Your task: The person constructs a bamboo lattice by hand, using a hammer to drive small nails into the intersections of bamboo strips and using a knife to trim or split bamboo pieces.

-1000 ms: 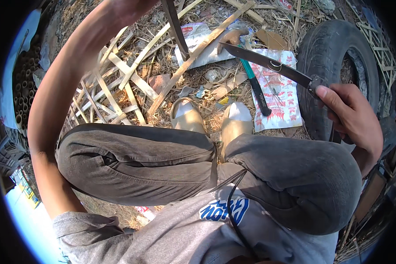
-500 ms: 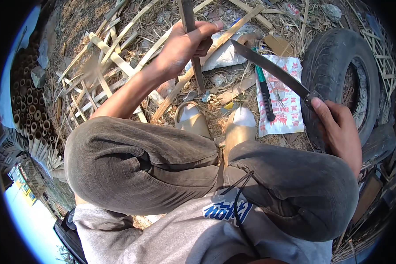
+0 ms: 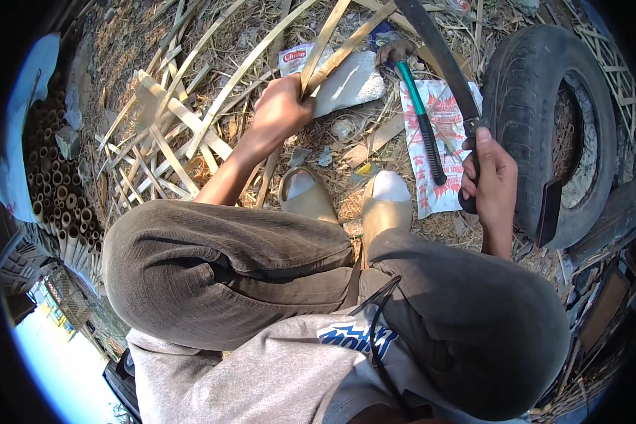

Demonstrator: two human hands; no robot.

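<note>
My left hand (image 3: 283, 113) is closed round a pale bamboo strip (image 3: 326, 44), which points up and away from the fist. Just beside and partly beneath that fist, a longer bamboo stick (image 3: 357, 44) slants across a whitish stone slab (image 3: 350, 85). On the right, my right hand (image 3: 491, 173) grips the dark handle of a machete (image 3: 442, 60), with the thumb along the handle's top. The long blade reaches up and to the left, apart from the strip. Left of the machete's handle lies a hammer (image 3: 424, 131) with a green and black handle, on a printed plastic sheet (image 3: 449, 152).
A worn tyre (image 3: 516, 92) lies at the right, a dark block (image 3: 550, 212) against it. Woven bamboo strips (image 3: 184, 106) spread over the ground at the left. Cut bamboo tubes (image 3: 60, 194) are stacked at the far left. My feet in tan clogs (image 3: 309, 198) are between the hands.
My left hand has come down and turned, tilting the strip to the upper right. My right hand has moved left, and the machete has swung to point more steeply upward.
</note>
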